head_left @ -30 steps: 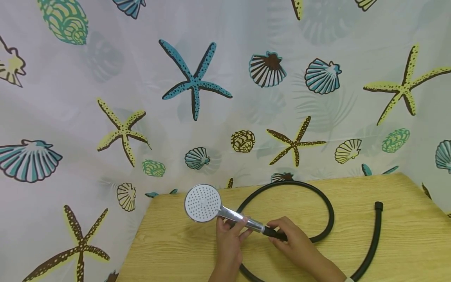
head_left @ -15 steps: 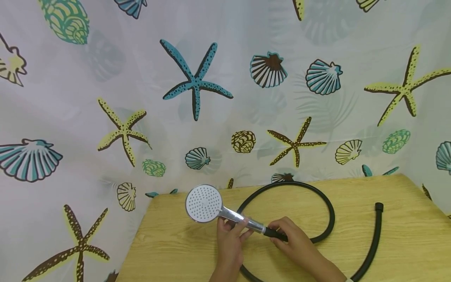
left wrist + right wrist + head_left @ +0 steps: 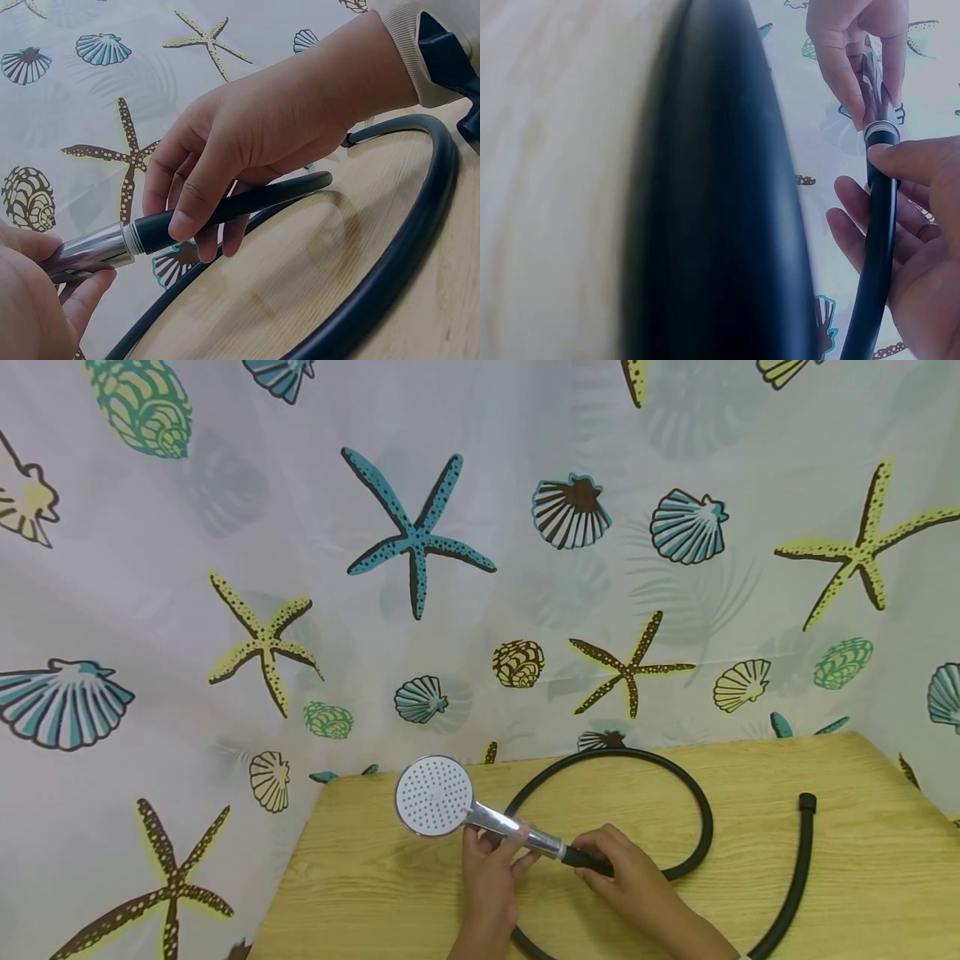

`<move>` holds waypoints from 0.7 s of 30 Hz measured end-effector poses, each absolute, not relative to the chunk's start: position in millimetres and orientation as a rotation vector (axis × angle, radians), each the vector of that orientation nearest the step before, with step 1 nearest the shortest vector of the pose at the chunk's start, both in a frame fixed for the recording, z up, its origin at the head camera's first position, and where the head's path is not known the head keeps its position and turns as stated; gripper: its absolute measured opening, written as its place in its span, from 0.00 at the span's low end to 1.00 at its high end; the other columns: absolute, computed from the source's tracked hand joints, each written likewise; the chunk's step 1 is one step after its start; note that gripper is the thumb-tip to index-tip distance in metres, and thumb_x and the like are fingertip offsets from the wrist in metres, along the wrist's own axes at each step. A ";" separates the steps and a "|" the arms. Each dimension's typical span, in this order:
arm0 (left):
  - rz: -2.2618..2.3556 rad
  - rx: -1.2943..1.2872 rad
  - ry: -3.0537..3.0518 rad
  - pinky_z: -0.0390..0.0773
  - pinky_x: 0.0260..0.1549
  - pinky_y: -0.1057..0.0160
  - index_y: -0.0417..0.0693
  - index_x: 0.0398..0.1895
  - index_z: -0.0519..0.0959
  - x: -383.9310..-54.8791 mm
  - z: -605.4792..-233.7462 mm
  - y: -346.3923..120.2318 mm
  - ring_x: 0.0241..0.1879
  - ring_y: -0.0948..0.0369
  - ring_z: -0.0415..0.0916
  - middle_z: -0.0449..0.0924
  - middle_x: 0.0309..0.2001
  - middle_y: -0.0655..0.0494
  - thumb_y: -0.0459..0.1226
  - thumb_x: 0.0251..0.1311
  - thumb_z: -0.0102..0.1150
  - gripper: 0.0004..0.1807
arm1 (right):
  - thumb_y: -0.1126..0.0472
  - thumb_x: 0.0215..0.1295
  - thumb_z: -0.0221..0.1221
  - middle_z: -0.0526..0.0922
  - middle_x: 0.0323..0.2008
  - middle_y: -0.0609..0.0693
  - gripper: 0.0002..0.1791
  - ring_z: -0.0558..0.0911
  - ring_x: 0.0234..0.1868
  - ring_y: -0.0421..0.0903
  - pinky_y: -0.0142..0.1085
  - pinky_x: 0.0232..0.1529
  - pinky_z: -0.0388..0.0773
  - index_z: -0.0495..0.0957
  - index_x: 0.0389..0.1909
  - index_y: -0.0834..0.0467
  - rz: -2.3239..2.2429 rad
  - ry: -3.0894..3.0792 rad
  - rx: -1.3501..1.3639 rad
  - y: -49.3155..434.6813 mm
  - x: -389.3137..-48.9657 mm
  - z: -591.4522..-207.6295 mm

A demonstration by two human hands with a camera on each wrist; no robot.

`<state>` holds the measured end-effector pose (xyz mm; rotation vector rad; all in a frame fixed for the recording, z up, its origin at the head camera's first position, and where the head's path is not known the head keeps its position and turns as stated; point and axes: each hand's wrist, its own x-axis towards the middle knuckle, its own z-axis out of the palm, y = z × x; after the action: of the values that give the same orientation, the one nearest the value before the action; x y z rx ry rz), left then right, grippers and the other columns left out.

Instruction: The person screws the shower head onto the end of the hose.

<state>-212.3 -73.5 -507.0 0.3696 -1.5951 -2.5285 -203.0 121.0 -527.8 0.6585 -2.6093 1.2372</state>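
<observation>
A round chrome shower head (image 3: 433,795) with a white, dotted face is held up over the wooden table. My left hand (image 3: 489,889) grips its chrome handle, thumb and fingers on either side. At the handle's lower end, my right hand (image 3: 633,881) pinches the black end of the shower hose (image 3: 703,793) between thumb and fingers. In the left wrist view a ring of silver thread (image 3: 134,238) shows between the chrome handle (image 3: 97,253) and the black hose end (image 3: 154,231), which are in line with each other. The right wrist view has the same joint, with the thread partly exposed.
The hose loops behind and under the hands on the wooden table (image 3: 360,868). Its other end, a black nut (image 3: 807,802), points up at the right. A curtain (image 3: 480,568) printed with shells and starfish hangs around the back and sides.
</observation>
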 end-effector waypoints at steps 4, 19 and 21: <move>-2.521 0.358 -1.601 0.90 0.49 0.48 0.46 0.59 0.65 -211.7 -507.5 -73.1 0.45 0.53 0.86 0.78 0.49 0.46 0.27 0.59 0.67 0.28 | 0.62 0.63 0.68 0.78 0.46 0.37 0.18 0.82 0.48 0.34 0.33 0.54 0.86 0.78 0.52 0.48 1.247 -2.619 0.656 121.9 -202.8 -528.5; -2.518 0.362 -1.599 0.90 0.49 0.49 0.47 0.59 0.65 -214.1 -509.0 -73.4 0.45 0.54 0.86 0.77 0.48 0.47 0.28 0.60 0.67 0.28 | 0.59 0.67 0.65 0.82 0.49 0.39 0.15 0.84 0.48 0.37 0.33 0.52 0.87 0.78 0.53 0.47 1.294 -2.650 0.648 123.5 -201.7 -527.1; -2.516 0.359 -1.601 0.90 0.48 0.49 0.47 0.59 0.65 -214.3 -509.0 -73.7 0.45 0.54 0.86 0.77 0.48 0.47 0.28 0.59 0.67 0.28 | 0.58 0.68 0.64 0.83 0.49 0.39 0.14 0.84 0.47 0.37 0.31 0.51 0.87 0.78 0.53 0.47 1.299 -2.651 0.653 123.8 -202.0 -527.4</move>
<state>-214.3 -73.7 -509.0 0.3595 -1.6006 -2.5155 -202.0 123.8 -527.4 0.6528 -2.6509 1.2987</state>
